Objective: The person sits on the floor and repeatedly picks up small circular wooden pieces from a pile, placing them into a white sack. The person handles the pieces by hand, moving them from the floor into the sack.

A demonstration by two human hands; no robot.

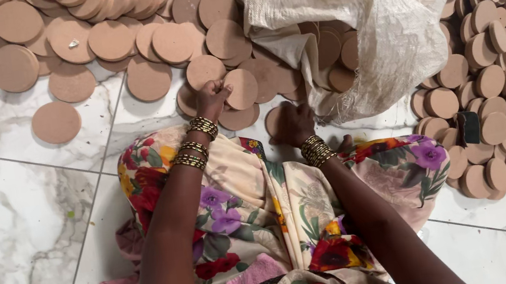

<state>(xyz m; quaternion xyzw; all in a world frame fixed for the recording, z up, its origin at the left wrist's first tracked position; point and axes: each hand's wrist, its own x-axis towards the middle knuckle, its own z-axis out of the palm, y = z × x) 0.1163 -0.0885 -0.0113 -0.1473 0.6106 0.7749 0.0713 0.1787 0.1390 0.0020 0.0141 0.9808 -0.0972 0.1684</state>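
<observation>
With heaps of brown discs already spread far left and stacked at right, the left hand (pixel 212 98) pinches a disc (pixel 241 88) beside the half-emptied white sack (pixel 382 25), while the right hand (pixel 295 123) clasps another disc (pixel 274 121) near the lap.

One package shows: a large white woven plastic sack (pixel 374 19), lying on its side on the white marble tile floor (pixel 6 216) near the floor's far edge, right of the middle. It is crumpled and slack, semi-sheer, its cloth folded in heavy creases. Its open mouth faces left and towards the person, and flat round brown wooden discs (pixel 333 51) lie inside it and show faintly through the weave. No label, sign or screen can be seen anywhere.
</observation>
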